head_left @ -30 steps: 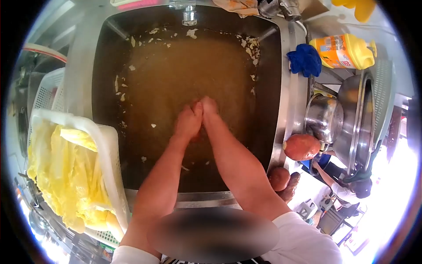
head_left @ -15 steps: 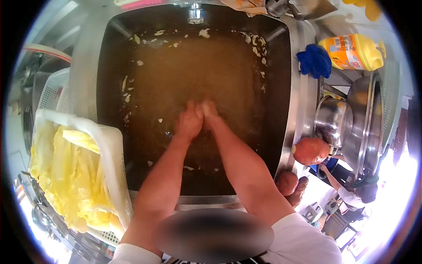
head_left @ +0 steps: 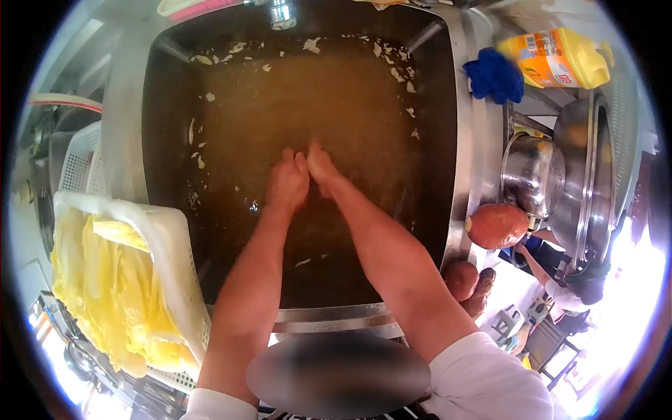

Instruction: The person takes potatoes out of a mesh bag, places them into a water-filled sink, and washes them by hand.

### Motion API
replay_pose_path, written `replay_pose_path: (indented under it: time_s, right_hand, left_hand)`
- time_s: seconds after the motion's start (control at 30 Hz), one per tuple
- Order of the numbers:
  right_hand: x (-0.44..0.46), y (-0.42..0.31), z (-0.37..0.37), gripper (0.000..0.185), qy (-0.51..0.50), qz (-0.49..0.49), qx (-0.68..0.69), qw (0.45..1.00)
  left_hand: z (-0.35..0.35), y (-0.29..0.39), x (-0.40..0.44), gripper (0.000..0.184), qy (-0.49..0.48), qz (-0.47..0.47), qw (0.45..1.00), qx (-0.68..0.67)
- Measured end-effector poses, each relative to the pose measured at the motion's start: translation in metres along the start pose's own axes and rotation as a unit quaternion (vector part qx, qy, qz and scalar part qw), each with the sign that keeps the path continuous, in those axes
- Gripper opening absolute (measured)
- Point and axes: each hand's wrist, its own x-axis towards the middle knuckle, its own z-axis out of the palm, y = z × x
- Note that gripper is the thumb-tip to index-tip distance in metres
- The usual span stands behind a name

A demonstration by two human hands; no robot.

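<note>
A deep sink [head_left: 439, 140] holds brown, cloudy water with pale scraps [head_left: 311, 45] floating mostly near its walls. My left hand [head_left: 288, 183] and my right hand [head_left: 323, 168] are side by side at the middle of the sink, partly in the water. Their fingers look curled in towards each other, and the murky water hides the fingertips. A trace of something reddish shows beneath them, too unclear to name. Whatever they hold is hidden.
Yellow leaves [head_left: 115, 301] fill a white basket [head_left: 168, 259] on the left. Above is a faucet [head_left: 283, 15]. On the right are a blue cloth [head_left: 494, 75], a yellow bottle [head_left: 556, 58], metal pots [head_left: 532, 175] and reddish roots [head_left: 497, 226]. Another person [head_left: 574, 292] works at lower right.
The view has shifted a little. My hands stay close together in the water, with a small gap now between the wrists and slight movement of the fingers.
</note>
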Motion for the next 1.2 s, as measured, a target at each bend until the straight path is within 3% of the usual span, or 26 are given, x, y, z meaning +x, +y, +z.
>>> replay_pose_path:
  time_s: [0.03, 0.07, 0.13, 0.17, 0.23, 0.33, 0.4, 0.43, 0.47, 0.5, 0.57, 0.63, 0.73, 0.77, 0.8, 0.83, 0.87, 0.97, 1.03, 1.07, 1.13, 1.17, 1.2]
  right_hand:
    - [-0.015, -0.009, 0.004, 0.047, 0.025, 0.011, -0.034, 0.999]
    - [-0.029, -0.018, 0.003, 0.048, 0.018, -0.078, -0.156, 0.985]
    - [-0.049, -0.029, -0.004, 0.049, 0.0, -0.252, -0.385, 0.888]
    - [-0.046, -0.025, -0.004, 0.045, 0.016, -0.27, -0.378, 0.885]
    - [-0.04, -0.017, 0.0, 0.036, 0.047, -0.304, -0.365, 0.879]
    - [-0.025, -0.031, -0.004, 0.052, -0.004, -0.185, -0.428, 0.885]
    - [0.04, 0.014, -0.005, 0.052, 0.007, -0.079, -0.157, 0.984]
    - [0.063, 0.028, -0.006, 0.052, 0.013, -0.027, -0.015, 0.999]
    - [0.054, 0.016, -0.005, 0.053, 0.023, -0.014, -0.04, 0.999]
    - [0.042, 0.006, -0.003, 0.054, 0.031, 0.001, -0.065, 0.997]
    - [-0.004, -0.027, 0.001, 0.056, 0.026, -0.074, -0.195, 0.978]
    - [-0.059, -0.045, -0.007, 0.058, 0.007, -0.241, -0.386, 0.891]
    - [-0.053, -0.027, 0.0, 0.053, -0.007, -0.284, -0.211, 0.935]
    - [-0.061, -0.04, -0.003, 0.051, -0.059, -0.235, -0.21, 0.947]
    - [-0.048, -0.031, 0.007, 0.044, -0.066, -0.208, -0.173, 0.96]
    - [-0.033, -0.021, 0.016, 0.039, -0.071, -0.181, -0.135, 0.972]
    - [-0.002, -0.003, 0.024, 0.037, -0.054, -0.18, -0.141, 0.972]
    - [0.058, 0.035, 0.042, 0.034, 0.019, -0.208, -0.139, 0.968]
    - [0.054, 0.044, 0.047, 0.033, 0.088, -0.268, -0.11, 0.953]
    - [0.047, 0.043, 0.051, 0.032, 0.112, -0.314, -0.072, 0.94]
    - [0.006, 0.015, 0.015, 0.039, -0.112, -0.138, 0.121, 0.977]
    - [-0.012, 0.005, 0.008, 0.039, -0.096, -0.164, 0.074, 0.979]
    - [-0.03, -0.003, 0.004, 0.039, -0.078, -0.188, 0.028, 0.979]
  left_hand:
    - [0.009, -0.012, 0.005, 0.031, -0.015, 0.01, 1.0, 0.008]
    - [0.022, -0.036, 0.017, 0.031, -0.054, 0.036, 0.998, 0.017]
    - [0.024, -0.047, 0.024, 0.032, -0.138, -0.074, 0.973, -0.172]
    - [0.014, -0.038, 0.025, 0.033, -0.175, -0.205, 0.893, -0.361]
    - [-0.012, -0.016, 0.021, 0.035, -0.183, -0.314, 0.779, -0.51]
    - [-0.036, 0.01, 0.011, 0.037, -0.127, -0.244, 0.871, -0.407]
    - [-0.013, -0.001, 0.006, 0.039, -0.088, -0.127, 0.953, -0.262]
    - [-0.014, 0.004, 0.003, 0.041, -0.063, -0.066, 0.981, -0.172]
    - [-0.011, 0.005, -0.001, 0.043, -0.027, -0.012, 0.996, -0.083]
    - [0.009, -0.01, 0.001, 0.044, -0.007, 0.005, 0.997, -0.078]
    - [0.01, -0.023, 0.005, 0.047, -0.02, -0.086, 0.974, -0.208]
    - [-0.025, -0.009, 0.007, 0.051, -0.097, -0.283, 0.84, -0.453]
    - [-0.069, 0.02, 0.009, 0.058, -0.073, -0.344, 0.794, -0.495]
    - [-0.068, 0.019, 0.007, 0.059, -0.036, -0.347, 0.822, -0.451]
    - [-0.065, 0.006, 0.006, 0.06, -0.098, -0.313, 0.846, -0.42]
    - [-0.063, 0.013, 0.006, 0.056, -0.115, -0.337, 0.85, -0.389]
    - [-0.054, 0.012, 0.005, 0.054, -0.108, -0.31, 0.865, -0.379]
    - [-0.032, 0.022, -0.004, 0.046, 0.039, -0.147, 0.933, -0.325]
    - [-0.012, -0.022, 0.01, 0.043, -0.004, -0.08, 0.96, -0.268]
    - [0.005, -0.059, 0.022, 0.042, -0.036, -0.147, 0.921, -0.358]
    - [0.034, -0.111, 0.042, 0.04, -0.108, -0.278, 0.806, -0.512]
    - [0.0, -0.071, 0.029, 0.041, -0.114, -0.207, 0.864, -0.445]
    - [-0.013, -0.051, 0.023, 0.043, -0.112, -0.237, 0.827, -0.497]
